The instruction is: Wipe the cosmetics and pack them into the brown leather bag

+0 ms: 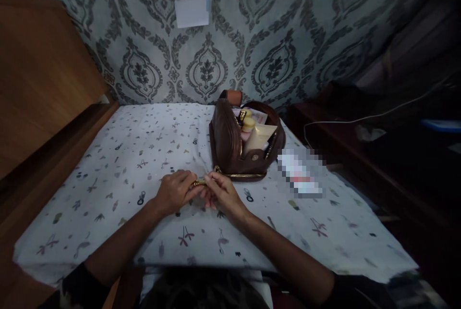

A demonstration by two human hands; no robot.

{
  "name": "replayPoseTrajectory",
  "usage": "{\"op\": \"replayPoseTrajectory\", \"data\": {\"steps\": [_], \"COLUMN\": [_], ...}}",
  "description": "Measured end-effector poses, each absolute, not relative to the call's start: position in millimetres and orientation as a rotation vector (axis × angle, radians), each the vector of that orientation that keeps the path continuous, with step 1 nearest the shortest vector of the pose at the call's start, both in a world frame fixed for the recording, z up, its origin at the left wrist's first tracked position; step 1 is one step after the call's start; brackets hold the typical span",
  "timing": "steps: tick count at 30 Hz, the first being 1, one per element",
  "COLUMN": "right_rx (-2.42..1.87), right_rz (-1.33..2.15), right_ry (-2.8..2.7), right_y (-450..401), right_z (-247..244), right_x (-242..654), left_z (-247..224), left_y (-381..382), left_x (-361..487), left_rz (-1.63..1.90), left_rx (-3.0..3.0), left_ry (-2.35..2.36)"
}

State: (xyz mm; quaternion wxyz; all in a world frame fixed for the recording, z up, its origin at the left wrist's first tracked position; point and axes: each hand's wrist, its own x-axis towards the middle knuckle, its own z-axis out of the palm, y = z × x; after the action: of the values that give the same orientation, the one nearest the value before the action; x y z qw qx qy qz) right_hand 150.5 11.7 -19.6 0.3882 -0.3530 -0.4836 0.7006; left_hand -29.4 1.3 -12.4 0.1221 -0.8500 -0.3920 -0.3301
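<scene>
we are pinching a small gold item with our left hand and right hand, likely steadying both ends, just beside the brown bag, which is gaping open toward the surface's far edge.

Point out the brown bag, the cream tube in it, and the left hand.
Brown bag (226, 138): head view, side panel.
Cream tube (260, 137): head view, body.
Left hand (175, 192): head view, back.

Counting 1 brown bag sitting at center, 2 hands meeting just below it, 1 gold item showing between them, 1 white card hanging upper center, 1 blurred-out item lying right of center.
</scene>
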Motion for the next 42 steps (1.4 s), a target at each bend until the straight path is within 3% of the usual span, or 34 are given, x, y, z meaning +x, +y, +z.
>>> {"op": "replayPoseTrajectory", "data": {"steps": [6, 15, 25, 34, 42], "right_rx": [-0.868, -0.766, -0.82, -0.895, -0.796], "right_rz": [1.809, 1.763, 1.516, 1.119, 1.039], "right_ry": [-1.156, -1.177, -1.45, -1.634, -1.691], "right_y": [9, 8, 4, 0, -8], "right_z": [-15, -21, -29, -27, -24], "right_x": [149, 144, 141, 145, 145], "left_z": [-13, 1, -4, -4, -6], "left_y": [3, -1, -5, -4, -5], "left_x": [-31, -21, -18, -13, -16], "left_rz": [-0.946, -1.509, -1.718, -1.823, -1.596], "left_rx": [-2.669, -2.798, -2.682, -2.594, -2.658], "left_ry": [-1.218, -1.878, -2.13, -2.295, -2.254]}}
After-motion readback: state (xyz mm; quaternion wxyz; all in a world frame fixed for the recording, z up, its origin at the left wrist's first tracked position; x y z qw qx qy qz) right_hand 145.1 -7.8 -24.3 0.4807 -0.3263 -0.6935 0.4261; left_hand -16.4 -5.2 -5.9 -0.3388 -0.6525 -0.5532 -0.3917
